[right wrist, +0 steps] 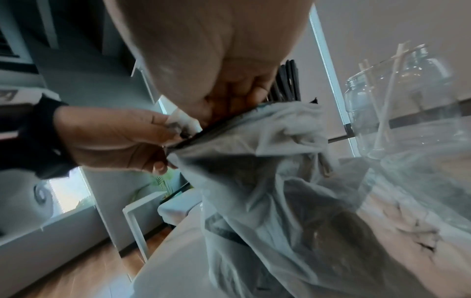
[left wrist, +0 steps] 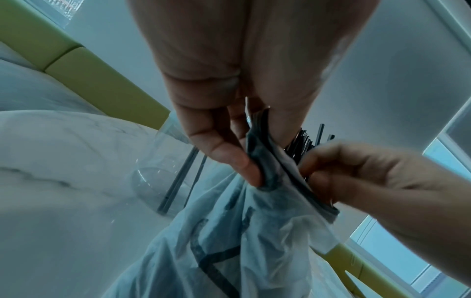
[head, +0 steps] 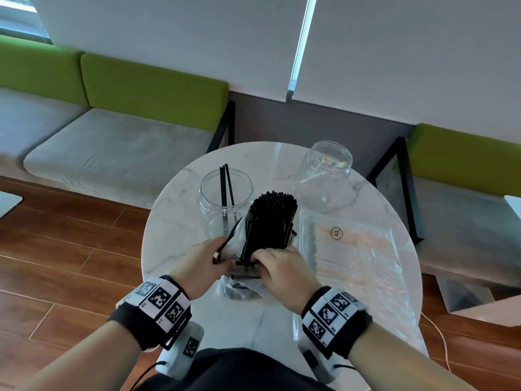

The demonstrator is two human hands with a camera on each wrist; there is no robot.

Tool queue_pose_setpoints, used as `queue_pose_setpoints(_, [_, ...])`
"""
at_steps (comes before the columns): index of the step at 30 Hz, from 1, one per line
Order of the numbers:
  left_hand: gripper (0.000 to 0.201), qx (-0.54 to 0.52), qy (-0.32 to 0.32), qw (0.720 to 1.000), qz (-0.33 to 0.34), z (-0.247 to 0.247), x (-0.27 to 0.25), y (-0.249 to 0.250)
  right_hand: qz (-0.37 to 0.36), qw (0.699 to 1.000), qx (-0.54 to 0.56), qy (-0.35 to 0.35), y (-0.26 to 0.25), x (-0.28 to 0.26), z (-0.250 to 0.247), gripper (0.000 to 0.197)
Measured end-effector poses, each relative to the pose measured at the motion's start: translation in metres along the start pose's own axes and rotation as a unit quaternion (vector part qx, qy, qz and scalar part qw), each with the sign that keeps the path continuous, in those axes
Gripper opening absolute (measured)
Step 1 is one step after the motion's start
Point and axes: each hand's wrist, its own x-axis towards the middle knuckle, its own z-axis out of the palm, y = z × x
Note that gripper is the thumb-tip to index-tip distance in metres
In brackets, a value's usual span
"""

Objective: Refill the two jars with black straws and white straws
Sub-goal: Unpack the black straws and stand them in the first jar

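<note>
A thick bundle of black straws (head: pixel 270 221) stands out of a translucent plastic bag (head: pixel 239 289) at the table's middle. My left hand (head: pixel 218 256) pinches the bag's dark-edged rim (left wrist: pixel 257 157) between thumb and fingers. My right hand (head: pixel 259 262) grips the rim's opposite side, tight against the straws (right wrist: pixel 285 82). The left jar (head: pixel 225 198) holds two black straws. A few white straws lean in the right jar (head: pixel 324 173). A flat clear pack of white straws (head: pixel 352 249), marked XL, lies to the right of the bag.
Everything sits on a small round marble table (head: pixel 180 221), with the jars at its far side. Green-backed grey benches (head: pixel 112 153) stand behind it. A white cable (head: pixel 439 334) trails on the wooden floor at the right.
</note>
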Motion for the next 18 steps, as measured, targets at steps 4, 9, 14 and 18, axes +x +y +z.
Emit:
queue_pose_setpoints(4, [0.014, -0.047, -0.020, 0.999, -0.013, 0.000, 0.000, 0.007, 0.056, 0.997, -0.016, -0.055, 0.003, 0.002, -0.003, 0.045])
queue_pose_setpoints(9, [0.036, -0.079, -0.051, 0.995, 0.015, -0.001, 0.003, 0.017, 0.097, 0.992, -0.040, -0.077, 0.002, 0.003, 0.007, 0.047])
queue_pose_setpoints(14, [0.038, -0.100, -0.059, 0.993, 0.019, 0.000, 0.004, 0.020, 0.136, 0.989, -0.010, -0.064, 0.005, 0.004, 0.016, 0.039])
queue_pose_setpoints(18, [0.040, -0.026, -0.067, 0.997, 0.018, 0.001, 0.006, 0.022, 0.148, 0.988, 0.000, -0.048, 0.008, 0.006, 0.020, 0.031])
